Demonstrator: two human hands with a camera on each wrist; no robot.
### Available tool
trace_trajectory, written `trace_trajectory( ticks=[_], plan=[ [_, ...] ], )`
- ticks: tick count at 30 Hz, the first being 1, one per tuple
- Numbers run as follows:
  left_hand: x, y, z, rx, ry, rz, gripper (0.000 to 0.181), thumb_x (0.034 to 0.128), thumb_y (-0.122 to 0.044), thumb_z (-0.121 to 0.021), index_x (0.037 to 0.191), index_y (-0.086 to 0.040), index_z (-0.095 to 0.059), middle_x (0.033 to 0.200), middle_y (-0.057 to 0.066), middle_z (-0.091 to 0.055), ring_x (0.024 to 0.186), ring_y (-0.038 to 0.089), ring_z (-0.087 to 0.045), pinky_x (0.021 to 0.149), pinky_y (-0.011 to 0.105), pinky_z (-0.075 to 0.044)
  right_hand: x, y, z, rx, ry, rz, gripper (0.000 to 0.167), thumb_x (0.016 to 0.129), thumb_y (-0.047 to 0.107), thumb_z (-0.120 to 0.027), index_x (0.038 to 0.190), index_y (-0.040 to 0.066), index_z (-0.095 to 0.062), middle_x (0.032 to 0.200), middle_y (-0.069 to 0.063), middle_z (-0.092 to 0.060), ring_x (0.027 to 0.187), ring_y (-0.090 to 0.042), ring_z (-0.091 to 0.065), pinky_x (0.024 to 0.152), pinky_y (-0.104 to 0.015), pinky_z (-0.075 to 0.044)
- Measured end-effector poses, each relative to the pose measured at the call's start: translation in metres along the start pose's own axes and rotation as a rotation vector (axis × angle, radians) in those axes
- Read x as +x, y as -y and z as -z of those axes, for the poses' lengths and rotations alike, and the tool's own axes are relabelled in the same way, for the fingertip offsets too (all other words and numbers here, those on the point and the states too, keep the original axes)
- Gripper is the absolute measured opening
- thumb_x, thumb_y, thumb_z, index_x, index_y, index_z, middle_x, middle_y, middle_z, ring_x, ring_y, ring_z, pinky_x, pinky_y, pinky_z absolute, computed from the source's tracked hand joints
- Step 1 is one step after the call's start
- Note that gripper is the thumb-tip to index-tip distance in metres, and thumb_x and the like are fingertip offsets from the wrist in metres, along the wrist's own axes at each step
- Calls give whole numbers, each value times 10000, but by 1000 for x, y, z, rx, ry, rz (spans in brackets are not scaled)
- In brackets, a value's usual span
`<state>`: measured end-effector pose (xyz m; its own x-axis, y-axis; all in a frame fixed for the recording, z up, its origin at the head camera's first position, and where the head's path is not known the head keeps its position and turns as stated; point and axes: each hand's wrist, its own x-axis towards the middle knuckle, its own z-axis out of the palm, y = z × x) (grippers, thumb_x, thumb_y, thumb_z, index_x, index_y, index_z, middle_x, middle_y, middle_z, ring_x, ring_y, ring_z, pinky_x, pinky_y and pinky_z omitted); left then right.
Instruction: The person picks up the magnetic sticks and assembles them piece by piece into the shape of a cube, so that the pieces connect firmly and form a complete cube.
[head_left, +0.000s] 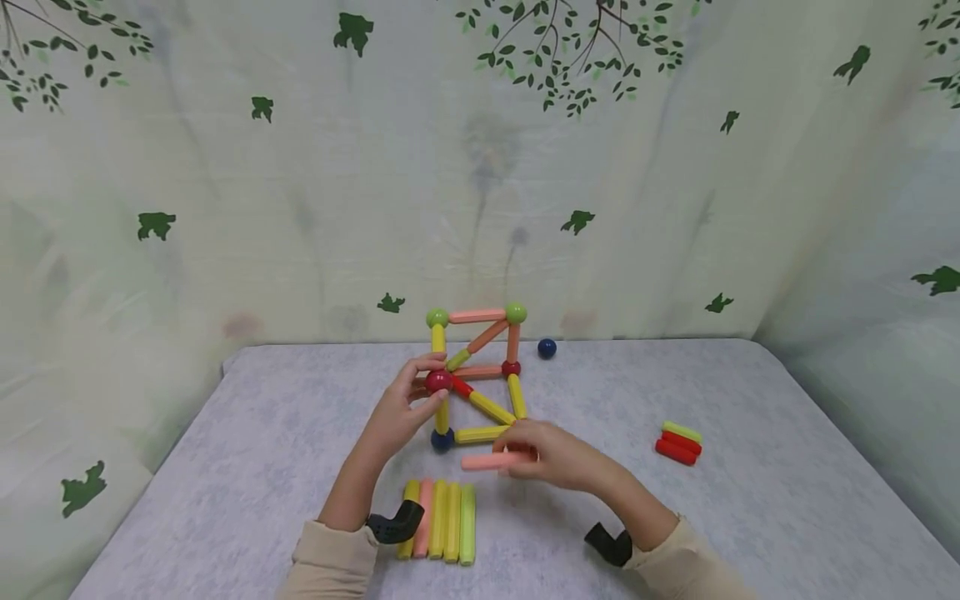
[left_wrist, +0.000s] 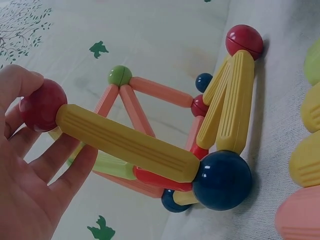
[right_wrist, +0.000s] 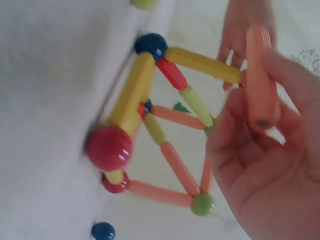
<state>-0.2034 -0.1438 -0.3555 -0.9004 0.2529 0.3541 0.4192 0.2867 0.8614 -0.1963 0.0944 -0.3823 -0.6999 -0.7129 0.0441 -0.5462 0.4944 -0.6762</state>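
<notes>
A frame of magnetic rods and balls stands on the table. My left hand [head_left: 397, 410] pinches a red ball [left_wrist: 43, 105] atop an upright yellow rod [left_wrist: 130, 142], whose lower end meets a blue ball [left_wrist: 222, 180]. Between the thumb and fingers of my right hand [head_left: 558, 457] is a pink rod [right_wrist: 257, 75], held apart from the frame and just in front of it. Two green balls [head_left: 515, 313] top the back of the frame, joined by a pink rod. The frame's front right corner is behind my right hand in the head view; a red ball [right_wrist: 110, 148] shows there in the right wrist view.
Nearest me lies a row of yellow, pink and green rods [head_left: 453, 521], partly behind my left wrist. Short red and green rods [head_left: 678, 446] rest at the right. One loose blue ball [head_left: 547, 348] sits by the back edge, before a leaf-printed backdrop [head_left: 637, 167].
</notes>
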Motion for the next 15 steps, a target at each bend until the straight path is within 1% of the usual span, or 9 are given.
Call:
trace_trajectory(
  ticks=[2,3,4,6,8,10,13,15],
  plan=[
    [0,-1,0,5,2,1,323,870,-12,-564,1170,-10,-441,1333,151,-391,1090,301,-487,915,433,-386,5,3,10,5,-158,-4,188,842,265,-638,1007,177,-637,835,92,-532,735,-108,-476,611,-257,-423],
    [0,-1,0,8,4,0,327,871,-10,-562,1173,-10,-439,1334,152,-389,1087,302,-489,912,433,-389,8,5,15,-11,-231,2,192,839,261,-642,1008,169,-638,829,81,-523,724,-120,-469,593,-263,-417],
    [0,-1,0,16,7,2,330,873,-18,-563,1177,-12,-435,1337,149,-387,1084,300,-491,910,429,-392,11,6,18,-24,-291,9,190,837,250,-646,1003,159,-638,809,62,-513,707,-132,-461,572,-268,-412],
    [0,-2,0,33,15,0,336,877,-32,-563,1184,-15,-428,1343,146,-382,1080,294,-494,905,420,-398,18,8,23,-36,-371,7,218,825,215,-662,1030,143,-639,813,43,-489,703,-144,-448,553,-268,-410],
    [0,-1,0,44,22,-6,341,879,-38,-563,1188,-13,-422,1346,150,-376,1078,293,-495,901,415,-402,25,10,25,-43,-406,1,270,818,203,-670,1082,154,-639,827,37,-477,716,-145,-443,550,-264,-416],
    [-1,0,0,57,28,-19,347,882,-36,-556,1196,-6,-410,1348,162,-369,1075,295,-496,895,414,-408,31,10,26,-40,-414,1,297,816,214,-671,1109,176,-636,857,43,-482,745,-139,-448,572,-259,-431],
    [2,11,-1,55,34,-29,352,885,-45,-556,1203,-16,-407,1357,146,-363,1077,289,-497,892,414,-410,37,11,26,-38,-417,22,298,814,235,-671,1107,191,-638,908,58,-505,787,-125,-455,617,-265,-447],
    [4,18,-2,66,32,-33,358,884,-59,-563,1206,-33,-408,1357,123,-367,1072,268,-501,884,403,-418,40,11,26,-36,-427,42,283,809,235,-674,1085,176,-643,937,62,-519,800,-117,-459,638,-269,-450]
  ],
)
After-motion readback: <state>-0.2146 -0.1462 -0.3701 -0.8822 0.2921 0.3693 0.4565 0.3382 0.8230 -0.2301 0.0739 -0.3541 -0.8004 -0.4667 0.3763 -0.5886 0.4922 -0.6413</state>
